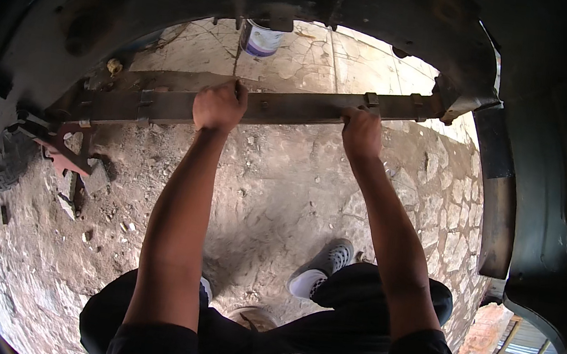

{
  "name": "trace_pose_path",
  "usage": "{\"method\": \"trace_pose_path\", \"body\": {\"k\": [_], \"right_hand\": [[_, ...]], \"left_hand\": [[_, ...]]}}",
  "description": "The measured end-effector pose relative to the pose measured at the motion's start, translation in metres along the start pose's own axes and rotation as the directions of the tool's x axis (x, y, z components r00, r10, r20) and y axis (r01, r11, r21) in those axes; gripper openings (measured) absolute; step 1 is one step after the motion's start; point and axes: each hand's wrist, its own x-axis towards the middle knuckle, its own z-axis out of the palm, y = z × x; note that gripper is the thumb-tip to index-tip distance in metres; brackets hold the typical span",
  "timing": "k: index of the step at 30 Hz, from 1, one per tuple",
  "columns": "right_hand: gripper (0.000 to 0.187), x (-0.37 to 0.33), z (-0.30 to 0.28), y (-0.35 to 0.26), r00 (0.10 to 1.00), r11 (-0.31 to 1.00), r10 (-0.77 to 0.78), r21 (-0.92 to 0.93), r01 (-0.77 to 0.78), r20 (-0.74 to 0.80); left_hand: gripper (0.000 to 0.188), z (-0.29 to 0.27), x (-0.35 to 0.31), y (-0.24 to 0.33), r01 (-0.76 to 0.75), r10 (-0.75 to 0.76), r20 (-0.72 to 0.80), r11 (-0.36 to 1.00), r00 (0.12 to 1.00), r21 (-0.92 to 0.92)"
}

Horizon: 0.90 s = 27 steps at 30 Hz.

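Observation:
A long, rusty leaf spring (292, 109) runs across the view under a vehicle body, its right end a little higher than its left. My left hand (219, 105) is closed around it left of the middle. Farther right, my right hand (362, 133) grips the same spring, just beside a metal clip (372, 101). Another clip (145, 106) wraps the spring left of my left hand. At its right end the spring meets a bracket (461, 103) on the vehicle. The far sides of my fingers are hidden.
A reddish metal stand (66, 154) and broken stones (96, 177) are near the spring's left end, beside a dark tyre (7, 159). Beyond the spring stands a white and purple bucket (261, 40). Dark vehicle panels (549, 179) close in above and right. Stony ground (276, 176) lies below.

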Motion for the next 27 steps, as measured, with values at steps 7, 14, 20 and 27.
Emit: {"method": "trace_pose_path", "body": {"k": [7,14,20,27], "right_hand": [[0.018,-0.001,0.039,-0.063,0.926,0.908,-0.369,0.246,0.34,0.083],[0.015,-0.043,0.015,-0.059,0.977,0.843,0.037,0.532,0.081,-0.208],[0.013,-0.022,-0.009,0.001,0.927,0.949,0.125,0.315,-0.007,-0.355],[0.011,-0.019,0.027,-0.025,0.96,0.976,0.036,0.215,0.025,-0.278]], "left_hand": [[0.038,-0.003,0.003,0.009,0.034,-0.033,0.034,0.999,0.999,-0.013],[0.038,0.004,0.002,0.0,-0.005,0.005,-0.02,1.0,1.0,0.004],[0.038,0.004,0.0,0.003,-0.004,0.003,-0.017,1.0,1.0,-0.002],[0.038,0.008,0.002,0.005,0.014,-0.014,0.011,0.999,1.0,0.04]]}}
